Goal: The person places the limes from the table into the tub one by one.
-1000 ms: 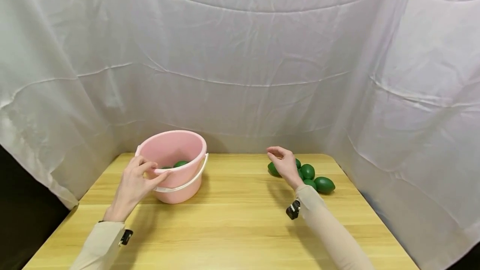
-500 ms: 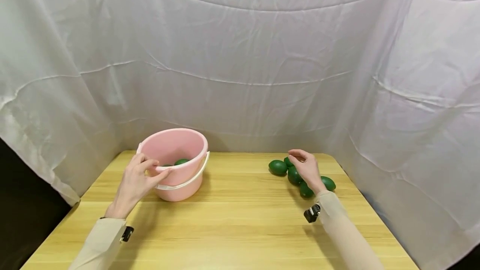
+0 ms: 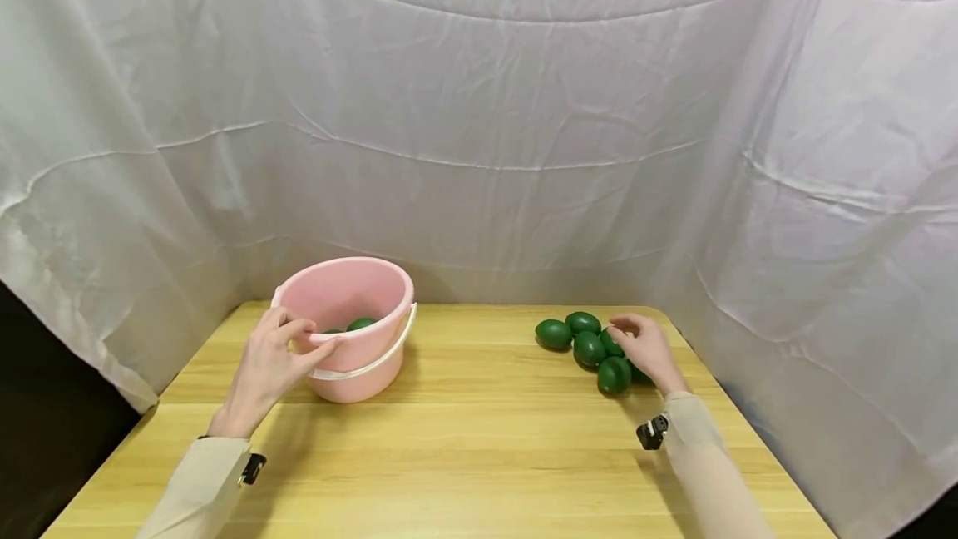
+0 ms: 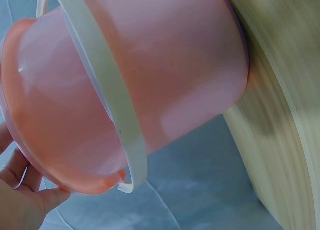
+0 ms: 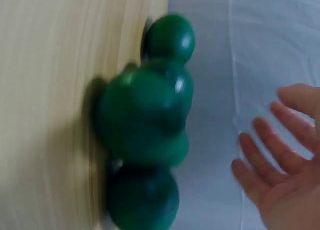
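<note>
Right hand [image 3: 649, 349] shifted rightward, fingers [image 5: 276, 144] parted; green fruits [image 3: 590, 349] just left, frame right. Left hand [image 3: 264, 363] pinches pink bucket [image 3: 355, 353].

Left hand [image 3: 264, 366] had the near-left rim of the bucket [image 3: 359, 387] gripped, thumb along the outside, with the left forearm [image 3: 196, 489] slanting up from the bucket's near-left. Right hand [image 3: 647, 352] was just hanging out way right of the bucket, fingers kinda spread and loosely bent, wrist [image 3: 679, 393] nearer than the fingertips.
</note>
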`<action>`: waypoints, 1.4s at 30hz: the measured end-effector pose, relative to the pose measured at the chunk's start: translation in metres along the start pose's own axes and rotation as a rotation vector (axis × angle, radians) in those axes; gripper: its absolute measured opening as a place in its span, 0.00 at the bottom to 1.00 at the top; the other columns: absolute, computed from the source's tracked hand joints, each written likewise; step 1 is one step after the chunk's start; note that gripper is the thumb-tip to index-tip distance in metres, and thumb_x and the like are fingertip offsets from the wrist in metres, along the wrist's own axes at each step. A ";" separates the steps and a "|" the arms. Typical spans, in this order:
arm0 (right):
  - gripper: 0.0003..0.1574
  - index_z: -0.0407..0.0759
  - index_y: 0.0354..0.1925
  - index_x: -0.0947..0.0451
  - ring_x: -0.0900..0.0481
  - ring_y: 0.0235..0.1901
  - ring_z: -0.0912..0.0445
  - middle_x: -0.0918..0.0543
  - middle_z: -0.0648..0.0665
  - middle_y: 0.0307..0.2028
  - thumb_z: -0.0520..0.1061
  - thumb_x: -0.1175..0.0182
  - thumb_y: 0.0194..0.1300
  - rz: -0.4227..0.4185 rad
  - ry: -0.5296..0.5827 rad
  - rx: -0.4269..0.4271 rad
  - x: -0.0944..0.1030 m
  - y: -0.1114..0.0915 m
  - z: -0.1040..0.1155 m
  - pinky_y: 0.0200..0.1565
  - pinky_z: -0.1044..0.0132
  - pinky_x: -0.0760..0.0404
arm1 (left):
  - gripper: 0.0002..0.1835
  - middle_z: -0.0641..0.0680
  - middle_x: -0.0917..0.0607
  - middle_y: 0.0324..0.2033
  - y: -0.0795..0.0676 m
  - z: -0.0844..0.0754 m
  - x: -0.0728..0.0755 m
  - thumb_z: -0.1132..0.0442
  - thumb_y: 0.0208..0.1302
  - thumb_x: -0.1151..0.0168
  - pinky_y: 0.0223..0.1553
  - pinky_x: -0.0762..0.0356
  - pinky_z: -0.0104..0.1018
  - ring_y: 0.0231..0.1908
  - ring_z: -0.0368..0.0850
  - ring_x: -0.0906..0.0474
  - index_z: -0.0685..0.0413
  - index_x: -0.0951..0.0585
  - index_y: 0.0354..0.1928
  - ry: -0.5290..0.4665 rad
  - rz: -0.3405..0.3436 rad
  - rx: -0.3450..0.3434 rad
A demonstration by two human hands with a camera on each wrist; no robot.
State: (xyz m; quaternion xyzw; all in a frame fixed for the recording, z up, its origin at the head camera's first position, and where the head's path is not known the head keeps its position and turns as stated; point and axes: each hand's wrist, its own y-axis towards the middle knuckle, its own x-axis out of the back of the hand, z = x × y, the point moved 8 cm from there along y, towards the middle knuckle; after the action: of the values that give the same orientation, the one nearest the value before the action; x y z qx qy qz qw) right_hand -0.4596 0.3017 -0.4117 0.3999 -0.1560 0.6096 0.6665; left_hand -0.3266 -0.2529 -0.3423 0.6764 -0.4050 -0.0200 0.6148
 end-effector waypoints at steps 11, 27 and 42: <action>0.33 0.27 0.63 0.33 0.31 0.60 0.28 0.30 0.22 0.61 0.50 0.43 0.70 0.194 -0.155 -0.145 0.005 -0.019 -0.047 0.58 0.37 0.31 | 0.16 0.53 0.27 0.25 -0.001 -0.001 0.001 0.62 0.36 0.18 0.36 0.38 0.32 0.30 0.46 0.33 0.61 0.17 0.24 -0.010 -0.016 -0.010; 0.43 0.29 0.67 0.38 0.30 0.57 0.29 0.31 0.21 0.60 0.45 0.33 0.61 0.186 -0.080 -0.236 -0.002 -0.029 -0.087 0.58 0.37 0.31 | 0.17 0.53 0.26 0.26 0.000 -0.001 0.001 0.61 0.37 0.18 0.35 0.38 0.29 0.30 0.45 0.33 0.61 0.16 0.26 0.008 0.008 0.007; 0.42 0.39 0.64 0.31 0.23 0.43 0.53 0.25 0.34 0.55 0.56 0.30 0.59 -0.172 0.214 -0.406 0.013 -0.033 -0.114 0.40 0.67 0.23 | 0.17 0.52 0.26 0.26 0.000 0.001 -0.001 0.59 0.38 0.18 0.34 0.38 0.29 0.30 0.44 0.33 0.60 0.16 0.26 0.008 0.014 0.024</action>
State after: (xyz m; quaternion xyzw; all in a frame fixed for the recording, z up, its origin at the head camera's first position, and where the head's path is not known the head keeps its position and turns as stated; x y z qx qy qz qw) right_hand -0.4579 0.3950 -0.4861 0.2026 -0.1693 0.5455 0.7955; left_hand -0.3275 -0.2537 -0.3432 0.6810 -0.4075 -0.0078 0.6083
